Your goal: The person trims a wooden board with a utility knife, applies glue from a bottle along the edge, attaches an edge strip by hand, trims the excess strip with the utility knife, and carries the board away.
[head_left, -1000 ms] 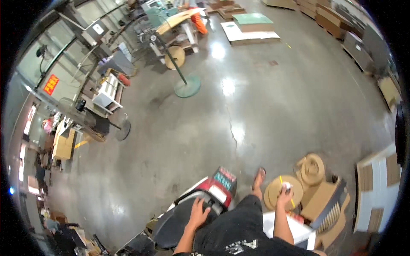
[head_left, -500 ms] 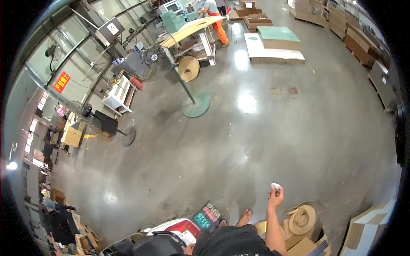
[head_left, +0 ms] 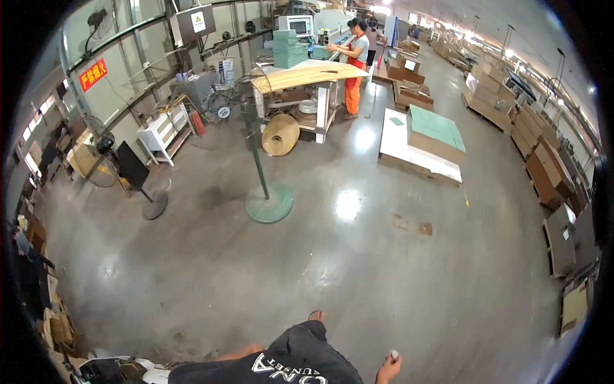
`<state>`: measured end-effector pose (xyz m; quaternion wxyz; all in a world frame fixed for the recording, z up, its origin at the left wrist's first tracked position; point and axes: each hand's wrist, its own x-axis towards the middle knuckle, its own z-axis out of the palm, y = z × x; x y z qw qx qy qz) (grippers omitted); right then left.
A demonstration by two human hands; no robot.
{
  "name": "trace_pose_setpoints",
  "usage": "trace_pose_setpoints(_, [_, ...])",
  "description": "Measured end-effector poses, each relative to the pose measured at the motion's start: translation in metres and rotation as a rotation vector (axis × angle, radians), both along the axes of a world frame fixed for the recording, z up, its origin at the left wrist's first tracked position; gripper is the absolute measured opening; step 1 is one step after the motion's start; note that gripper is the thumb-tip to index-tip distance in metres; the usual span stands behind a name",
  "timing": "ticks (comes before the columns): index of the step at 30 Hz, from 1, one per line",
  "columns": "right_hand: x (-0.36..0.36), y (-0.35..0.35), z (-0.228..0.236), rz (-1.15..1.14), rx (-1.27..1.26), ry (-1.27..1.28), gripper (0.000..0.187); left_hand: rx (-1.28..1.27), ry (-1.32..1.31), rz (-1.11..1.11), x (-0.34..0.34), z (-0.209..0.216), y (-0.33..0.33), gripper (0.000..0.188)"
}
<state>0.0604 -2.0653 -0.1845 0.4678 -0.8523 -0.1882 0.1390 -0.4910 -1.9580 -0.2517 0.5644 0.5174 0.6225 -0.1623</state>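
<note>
My right hand [head_left: 388, 369] is low in the head view, right of my dark shirt [head_left: 300, 358]. Its fingers are closed on a small white wad [head_left: 394, 353], too small to name for certain. A strip of bare skin [head_left: 242, 352] shows past the left side of the shirt. It may be my left arm or hand, but no fingers can be made out. One foot [head_left: 316, 315] stands out in front on the grey floor [head_left: 268, 275].
A green-based pedestal fan [head_left: 269, 203] stands ahead. Behind it, a person [head_left: 355, 57] in orange trousers works at a wooden table [head_left: 300, 75]. Green-topped stacked boards [head_left: 437, 133] lie on a pallet. Stacked cartons [head_left: 549, 165] line the right; a white bench [head_left: 165, 133] is left.
The view has tilted up and shifted, so fans, table and pallet sit lower in it. My right hand has dropped toward the lower edge, still holding the white wad. The scooter has mostly left view.
</note>
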Motion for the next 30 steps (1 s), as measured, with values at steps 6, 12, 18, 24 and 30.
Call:
trace_pose_setpoints(6, [0.034, 0.07, 0.016, -0.268, -0.357, -0.005, 0.039, 0.461, -0.121, 0.258, 0.138, 0.13, 0.349, 0.052])
trace_pose_setpoints(12, [0.052, 0.246, -0.008, -0.152, -0.52, 0.0, 0.042, 0.641, -0.308, 0.291, 0.246, 0.237, 0.58, 0.045])
trace_pose_setpoints(18, [0.17, 0.502, -0.086, 0.126, -0.239, -0.177, 0.046, 0.451, -0.082, 0.401, 0.218, 0.115, 0.65, 0.046])
trace_pose_setpoints(24, [0.278, 0.87, 0.024, 0.194, 0.012, -0.258, 0.035, 0.155, 0.123, -0.365, 0.172, 0.038, 0.622, 0.034])
trace_pose_setpoints(30, [0.278, 1.109, 0.141, 0.351, 0.068, -0.144, 0.026, -0.069, 0.068, 0.328, 0.226, 0.011, 0.729, 0.035])
